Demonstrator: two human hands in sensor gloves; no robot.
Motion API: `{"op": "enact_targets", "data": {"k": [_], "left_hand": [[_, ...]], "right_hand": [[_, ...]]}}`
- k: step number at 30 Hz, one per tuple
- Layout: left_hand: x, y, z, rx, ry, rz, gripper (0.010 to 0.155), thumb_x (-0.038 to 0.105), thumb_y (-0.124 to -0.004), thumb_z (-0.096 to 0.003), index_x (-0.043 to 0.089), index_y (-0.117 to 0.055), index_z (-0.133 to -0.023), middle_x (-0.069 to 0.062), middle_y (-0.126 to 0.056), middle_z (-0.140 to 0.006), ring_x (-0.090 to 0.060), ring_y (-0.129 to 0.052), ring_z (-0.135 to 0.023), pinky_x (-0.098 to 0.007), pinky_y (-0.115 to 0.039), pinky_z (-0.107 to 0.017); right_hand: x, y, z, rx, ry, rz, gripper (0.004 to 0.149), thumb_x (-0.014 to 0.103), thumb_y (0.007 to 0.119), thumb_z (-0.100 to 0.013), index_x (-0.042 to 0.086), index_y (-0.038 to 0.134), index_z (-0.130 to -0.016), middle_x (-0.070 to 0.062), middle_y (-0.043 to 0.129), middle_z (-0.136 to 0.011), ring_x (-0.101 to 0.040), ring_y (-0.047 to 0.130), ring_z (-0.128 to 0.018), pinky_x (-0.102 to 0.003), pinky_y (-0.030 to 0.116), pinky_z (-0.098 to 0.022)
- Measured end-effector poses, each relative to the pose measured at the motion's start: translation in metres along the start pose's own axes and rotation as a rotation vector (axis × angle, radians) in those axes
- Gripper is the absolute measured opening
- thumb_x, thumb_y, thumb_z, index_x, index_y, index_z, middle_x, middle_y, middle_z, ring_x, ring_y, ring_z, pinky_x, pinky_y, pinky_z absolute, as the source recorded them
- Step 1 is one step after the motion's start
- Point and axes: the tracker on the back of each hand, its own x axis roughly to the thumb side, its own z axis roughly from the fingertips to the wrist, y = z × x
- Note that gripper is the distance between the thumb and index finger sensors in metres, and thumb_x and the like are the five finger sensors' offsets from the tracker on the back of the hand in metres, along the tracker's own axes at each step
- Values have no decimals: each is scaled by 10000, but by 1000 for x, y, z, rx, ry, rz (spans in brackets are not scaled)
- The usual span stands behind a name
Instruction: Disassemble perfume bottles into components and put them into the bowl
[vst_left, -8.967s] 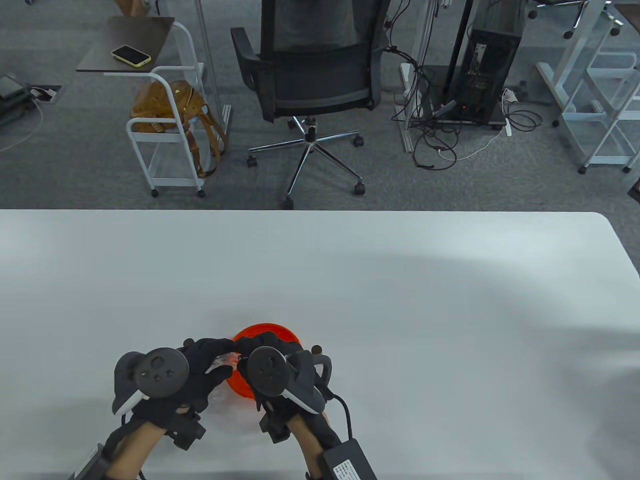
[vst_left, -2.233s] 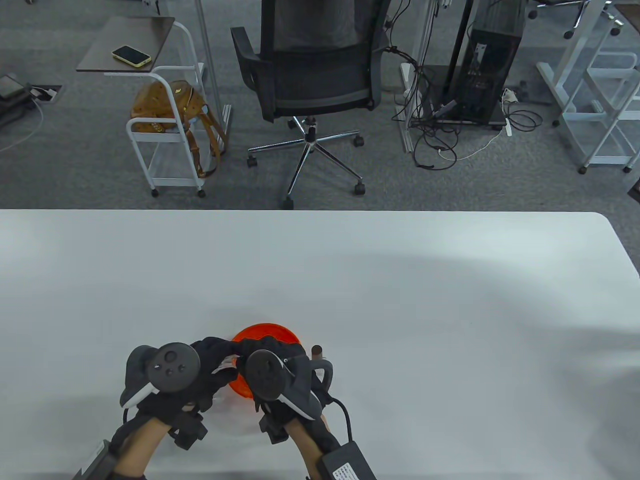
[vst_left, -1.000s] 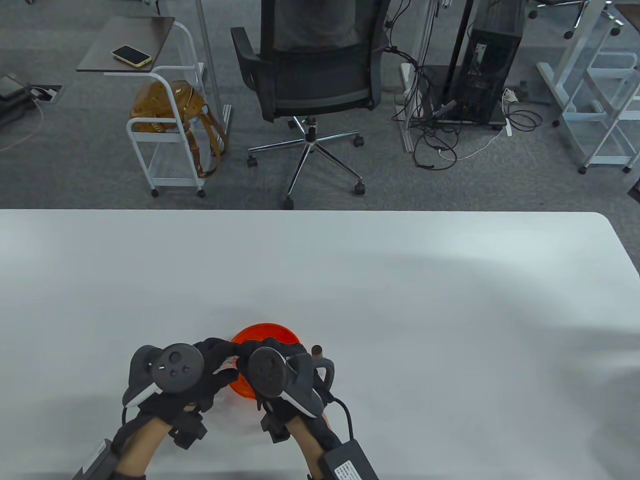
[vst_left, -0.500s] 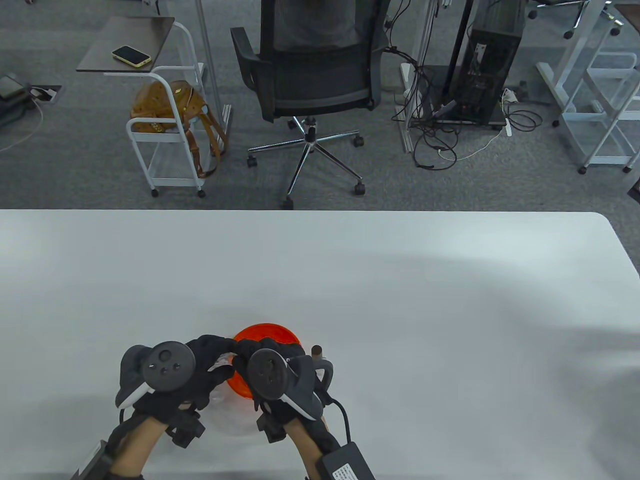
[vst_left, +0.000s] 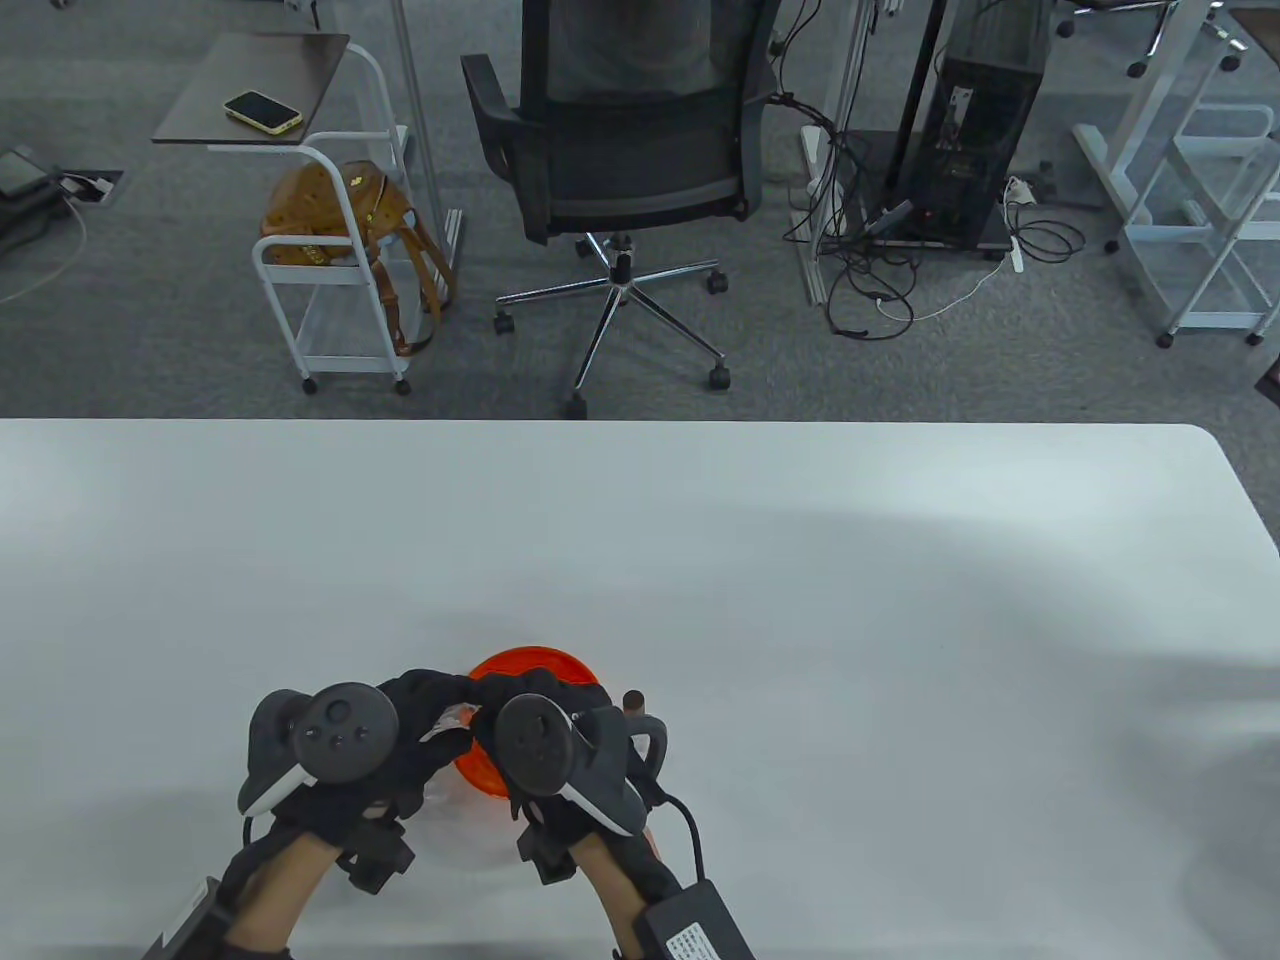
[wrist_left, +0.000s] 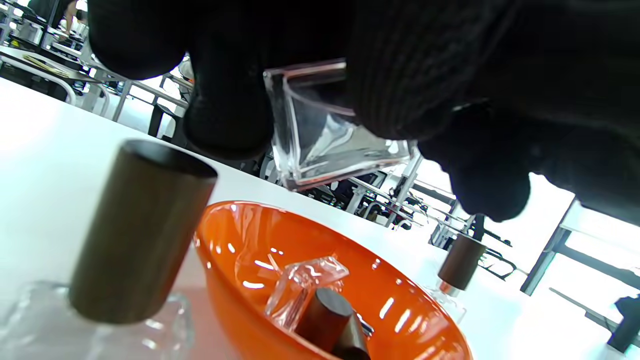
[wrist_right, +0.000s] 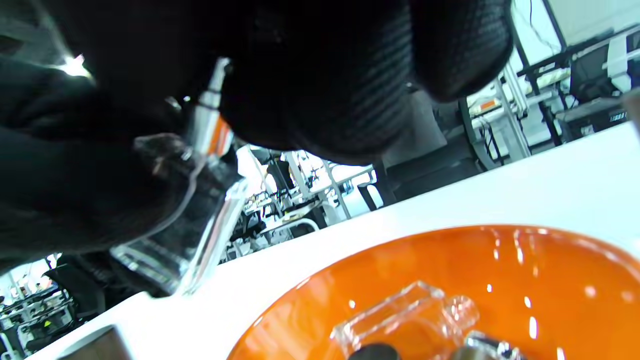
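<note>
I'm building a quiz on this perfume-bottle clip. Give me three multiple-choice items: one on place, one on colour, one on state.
1. Where is the clear bottle that is being worked on?
A. lying in the bowl
B. held above the table by both hands
C. on the chair

2. What colour is the bowl?
A. orange
B. blue
C. white

3. What state is the bottle left of the bowl in?
A. cap off
B. brown cap on
C. broken

Key: B, the left hand and right hand grip it; A, its wall shows orange; B, the cap sits on it.
</note>
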Motion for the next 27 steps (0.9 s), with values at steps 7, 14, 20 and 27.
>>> {"op": "enact_targets", "data": {"k": [7, 14, 20, 27], "left_hand": [[3, 3, 2, 28, 3, -18, 539, 368, -908, -406, 206, -870, -918, -113, -973, -900, -305, -1068, -655, -568, -778, -571], [1, 7, 2, 48, 10, -18, 537, 369, -905, -407, 209, -868, -918, -112, -995, -889, -301, -1083, -641, -568, -787, -564], [4, 5, 2, 32, -2, -33, 533, 364, -902, -410, 206, -865, -919, -116, -985, -890, -304, -1077, -637, -570, -778, -570], [3, 4, 1, 22, -12, -22, 536, 367, -905, -409, 206, -868, -919, -114, -987, -888, -302, -1074, -641, -570, -777, -571]], "right_hand": [[2, 0, 2, 3, -8, 0, 435, 475, 816, -359, 335, 846, -770, 64, 989, -673, -54, 1064, -405, -477, 842, -546], [5, 0, 3, 15, -22, -17, 462, 407, 852, -363, 337, 795, -816, 56, 920, -791, -57, 1040, -480, -483, 818, -571], [4, 1, 4, 23, -30, -1, 483, 408, 861, -355, 329, 787, -826, 59, 911, -784, -60, 1023, -498, -488, 807, -582], [4, 0, 4, -8, -33, 25, 425, 453, 828, -351, 361, 856, -765, 81, 976, -671, -54, 1041, -415, -480, 825, -565]]}}
